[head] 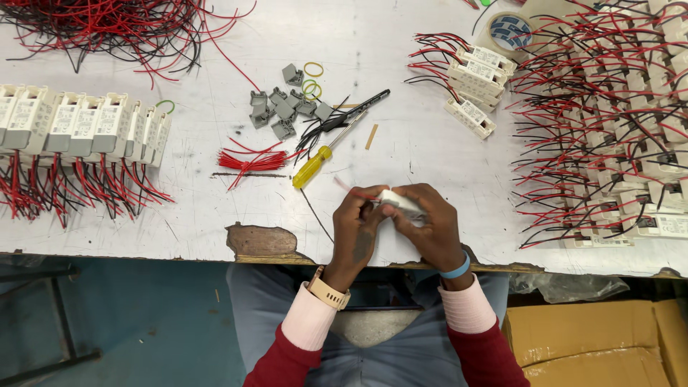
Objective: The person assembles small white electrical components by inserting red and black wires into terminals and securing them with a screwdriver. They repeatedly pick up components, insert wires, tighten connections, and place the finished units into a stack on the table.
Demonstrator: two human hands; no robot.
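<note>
Both hands meet over the near edge of the white worktable (401, 86), pinching one small white plastic module (398, 201) between them. Left hand (356, 231) has fingers curled shut on the module's left end, thumb on top; right hand (432, 228) wraps its right end, fingertips pressed on the casing. Module mostly hidden by fingers, only a white sliver shows between the two thumbs. A thin red wire (351, 189) sticks out up-left from the grip; a thin black wire (315, 212) trails down-left of it along the table. Just up-left of the grip lies a yellow-handled screwdriver (316, 164), shaft pointing up-right. Further up-left, a bundle of short red wires (249, 160), then a cluster of small grey clips (281, 112) with a few rubber bands (312, 77) beside them. A black pen-like tool (358, 109) sits above the screwdriver, with a few black wire ends by it. Far left of the grip, a row of white modules with red and black leads (86, 125). Up-right of the grip, a small stack of the same modules (476, 82); right of it, a big pile of wired modules (623, 136). Tape roll (507, 31) at top, well apart. Loose wire tangle (115, 29) at far top left. Cardboard box (595, 340) below right of the grip, under the table edge.
</note>
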